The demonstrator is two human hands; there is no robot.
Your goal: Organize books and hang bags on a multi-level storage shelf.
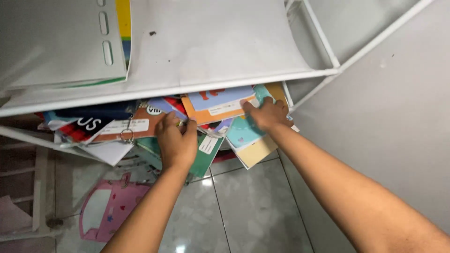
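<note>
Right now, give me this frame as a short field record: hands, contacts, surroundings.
view: head camera, looking down past a white metal shelf
left hand: fingers curled on the books at the middle of the pile, over a green book
right hand: flat on a teal book, fingertips at an orange-edged book
pile: many books and notebooks, jumbled, overhanging the lower shelf edge
other items: metal ring hanging off a brown notebook
below: grey tiled floor, pink cut-out frame
right side: plain grey wall

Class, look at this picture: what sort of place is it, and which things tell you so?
Probably a home or study room: a white shelf crammed with notebooks, a tiled floor, and a pink bag lying on it.
</note>
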